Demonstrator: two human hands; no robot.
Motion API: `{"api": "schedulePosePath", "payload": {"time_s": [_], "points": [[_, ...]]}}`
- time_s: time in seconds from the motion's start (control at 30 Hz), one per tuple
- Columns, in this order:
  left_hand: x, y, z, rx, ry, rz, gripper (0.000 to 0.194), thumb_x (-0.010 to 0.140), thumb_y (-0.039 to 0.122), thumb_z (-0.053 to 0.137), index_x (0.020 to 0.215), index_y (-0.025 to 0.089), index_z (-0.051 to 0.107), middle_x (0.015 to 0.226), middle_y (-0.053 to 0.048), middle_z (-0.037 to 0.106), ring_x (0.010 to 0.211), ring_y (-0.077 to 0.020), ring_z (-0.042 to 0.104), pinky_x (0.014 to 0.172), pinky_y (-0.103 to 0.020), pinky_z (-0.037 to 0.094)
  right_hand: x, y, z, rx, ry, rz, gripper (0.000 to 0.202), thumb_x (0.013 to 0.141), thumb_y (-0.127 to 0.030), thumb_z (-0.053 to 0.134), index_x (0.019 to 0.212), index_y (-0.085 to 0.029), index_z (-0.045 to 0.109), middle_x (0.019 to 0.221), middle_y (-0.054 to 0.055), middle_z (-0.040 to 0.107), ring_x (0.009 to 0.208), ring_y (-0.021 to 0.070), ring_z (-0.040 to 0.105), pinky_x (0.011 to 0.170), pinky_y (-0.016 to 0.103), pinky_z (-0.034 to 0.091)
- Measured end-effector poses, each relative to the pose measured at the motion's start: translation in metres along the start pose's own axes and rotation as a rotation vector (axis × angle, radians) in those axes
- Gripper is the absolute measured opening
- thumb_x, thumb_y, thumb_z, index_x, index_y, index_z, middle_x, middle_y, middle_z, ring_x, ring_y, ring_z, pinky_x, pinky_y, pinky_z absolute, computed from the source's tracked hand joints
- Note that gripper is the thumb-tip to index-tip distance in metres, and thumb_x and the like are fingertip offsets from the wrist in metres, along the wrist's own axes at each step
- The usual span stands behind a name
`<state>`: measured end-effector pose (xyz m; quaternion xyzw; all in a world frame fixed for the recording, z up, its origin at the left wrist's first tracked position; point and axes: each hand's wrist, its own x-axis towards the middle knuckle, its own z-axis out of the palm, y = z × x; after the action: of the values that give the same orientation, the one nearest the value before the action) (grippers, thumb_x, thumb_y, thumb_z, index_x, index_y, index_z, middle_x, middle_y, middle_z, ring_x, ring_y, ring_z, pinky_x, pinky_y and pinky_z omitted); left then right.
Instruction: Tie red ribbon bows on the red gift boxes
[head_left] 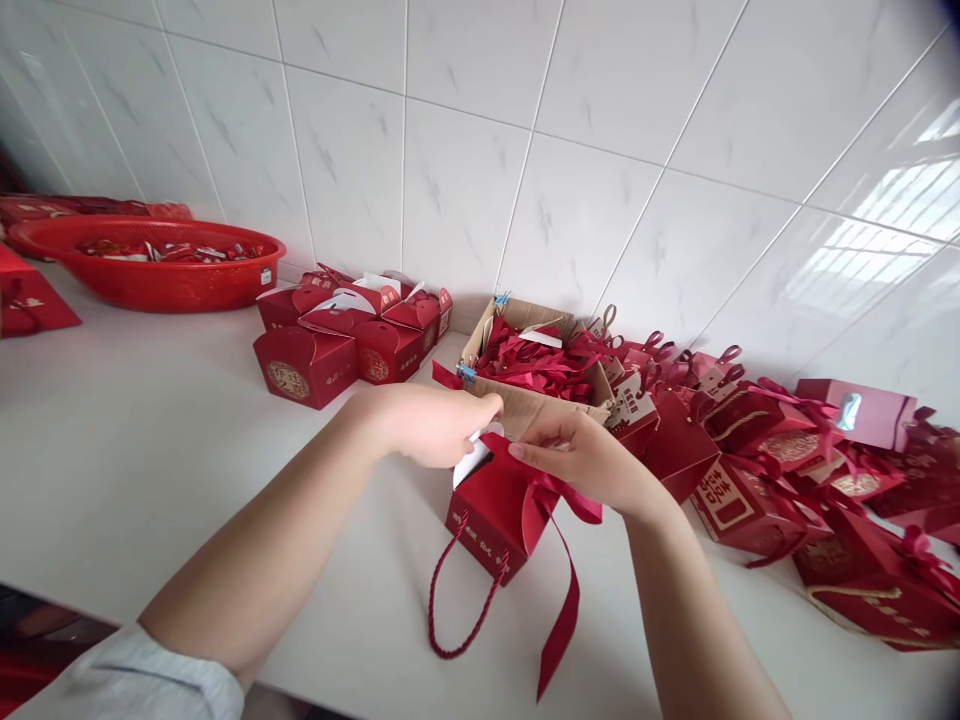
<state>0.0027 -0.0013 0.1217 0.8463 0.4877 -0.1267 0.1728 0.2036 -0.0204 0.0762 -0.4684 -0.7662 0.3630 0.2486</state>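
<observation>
A red gift box (499,505) with gold lettering stands on the white table, its twisted red cord handle (469,650) hanging down the near side. Over its top, my left hand (427,425) is closed, fingertips pinched beside a white flap or tag (471,462); a red strip pokes out behind it. My right hand (581,455) pinches the red satin ribbon (559,640) between thumb and fingers. One long ribbon tail falls to the table on the right. The fingers partly hide the top of the box.
Behind the hands sits a cardboard carton (540,395) of red ribbons, with blue binder clips. Several untied red boxes (304,365) stand left of it; many ribboned boxes (757,500) crowd the right. A red plastic basin (172,285) holds small packets. A tiled wall (465,150) bounds the back.
</observation>
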Motion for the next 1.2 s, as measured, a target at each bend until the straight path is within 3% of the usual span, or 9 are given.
{"api": "schedulePosePath", "payload": {"time_s": [0.43, 0.67, 1.2], "points": [[-0.002, 0.005, -0.003, -0.001, 0.001, -0.001, 0.014, 0.079, 0.031, 0.044, 0.089, 0.023, 0.050, 0.062, 0.000, 0.048, 0.043, -0.0133, 0.032, 0.044, -0.029, 0.023, 0.004, 0.006, 0.005, -0.054, -0.030, 0.128, 0.039, 0.080, -0.045, 0.058, 0.053, -0.017, 0.050, 0.051, -0.003, 0.042, 0.048, 0.0081, 0.033, 0.044, 0.024, 0.025], [0.000, 0.005, -0.002, 0.050, 0.028, -0.002, 0.011, 0.079, 0.031, 0.043, 0.080, 0.022, 0.048, 0.069, -0.003, 0.051, 0.042, -0.0116, 0.030, 0.042, -0.029, 0.022, 0.002, 0.002, 0.003, -0.007, -0.004, 0.093, 0.032, 0.080, -0.045, 0.059, 0.067, -0.016, 0.064, 0.063, 0.001, 0.055, 0.058, 0.0117, 0.046, 0.051, 0.025, 0.034], [0.000, 0.003, 0.001, 0.068, 0.040, -0.009, 0.012, 0.077, 0.033, 0.045, 0.077, 0.021, 0.050, 0.076, -0.008, 0.057, 0.044, -0.0130, 0.036, 0.043, -0.029, 0.025, 0.003, -0.002, 0.003, 0.115, -0.067, 0.087, 0.040, 0.081, -0.045, 0.058, 0.055, -0.017, 0.049, 0.052, -0.005, 0.035, 0.049, 0.0072, 0.028, 0.045, 0.024, 0.021]]}}
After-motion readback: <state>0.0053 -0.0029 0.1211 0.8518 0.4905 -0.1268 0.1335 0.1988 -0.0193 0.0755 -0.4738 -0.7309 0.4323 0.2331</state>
